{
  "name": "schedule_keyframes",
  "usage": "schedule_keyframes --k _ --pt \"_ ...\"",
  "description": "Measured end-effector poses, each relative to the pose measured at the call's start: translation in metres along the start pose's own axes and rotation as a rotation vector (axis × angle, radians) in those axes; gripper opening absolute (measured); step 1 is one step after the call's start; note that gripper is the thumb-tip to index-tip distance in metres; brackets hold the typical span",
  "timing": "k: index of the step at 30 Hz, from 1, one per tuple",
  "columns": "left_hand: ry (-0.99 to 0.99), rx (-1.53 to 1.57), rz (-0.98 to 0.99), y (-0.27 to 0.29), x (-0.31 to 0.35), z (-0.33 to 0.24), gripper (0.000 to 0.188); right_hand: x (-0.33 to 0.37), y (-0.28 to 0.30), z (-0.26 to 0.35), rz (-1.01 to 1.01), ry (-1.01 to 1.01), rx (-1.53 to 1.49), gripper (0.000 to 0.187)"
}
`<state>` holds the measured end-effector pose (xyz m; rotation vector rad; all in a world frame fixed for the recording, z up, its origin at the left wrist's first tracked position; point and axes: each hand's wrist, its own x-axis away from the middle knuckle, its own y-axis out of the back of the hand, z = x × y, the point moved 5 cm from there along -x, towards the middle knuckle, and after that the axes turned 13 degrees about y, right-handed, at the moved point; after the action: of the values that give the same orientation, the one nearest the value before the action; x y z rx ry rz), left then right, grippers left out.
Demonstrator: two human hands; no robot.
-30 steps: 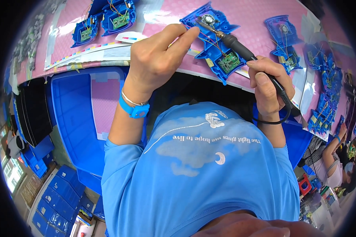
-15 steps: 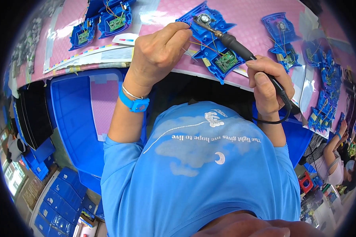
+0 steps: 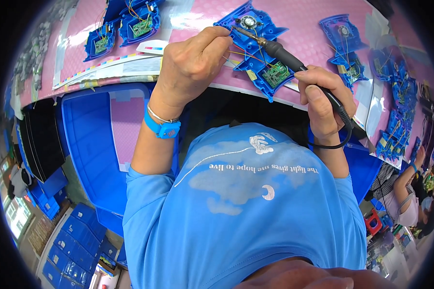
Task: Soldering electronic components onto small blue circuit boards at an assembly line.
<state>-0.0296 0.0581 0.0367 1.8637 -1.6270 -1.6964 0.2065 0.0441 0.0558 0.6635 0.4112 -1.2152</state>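
Note:
My right hand (image 3: 327, 98) is closed around the dark handle of a soldering iron (image 3: 284, 55), whose tip points up and left over a blue plastic housing (image 3: 269, 34). A round silver speaker (image 3: 249, 22) sits in the housing's far half, and a green circuit board (image 3: 276, 73) lies in its near half. Thin red and yellow wires run between the two halves. At the housing's left edge my left hand (image 3: 196, 62) pinches near the iron's tip, a thin wire showing by its fingertips. What exactly lies between those fingertips is too small to be sure of.
More blue housings with boards and wires lie at the far left (image 3: 141, 26) and right (image 3: 343, 36), with a pile (image 3: 398, 115) farther right. A blue bin (image 3: 89, 144) stands below the table edge. At the right is another person's arm (image 3: 405, 178).
The soldering iron's tip has moved left and slightly down, from beside the speaker to near my left fingertips. My right hand has shifted slightly left with it; my left hand has barely moved.

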Motion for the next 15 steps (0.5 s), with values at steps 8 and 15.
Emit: schedule_keyframes --k 8,15 --pt "0.021 0.016 -0.006 0.0003 0.0010 0.0008 0.018 -0.0002 0.0011 0.0026 -0.026 0.029 -0.049 0.021" --pt "0.039 0.033 -0.005 0.0000 0.0007 0.0023 0.019 0.0000 0.0015 0.0022 -0.029 0.044 -0.097 0.022"
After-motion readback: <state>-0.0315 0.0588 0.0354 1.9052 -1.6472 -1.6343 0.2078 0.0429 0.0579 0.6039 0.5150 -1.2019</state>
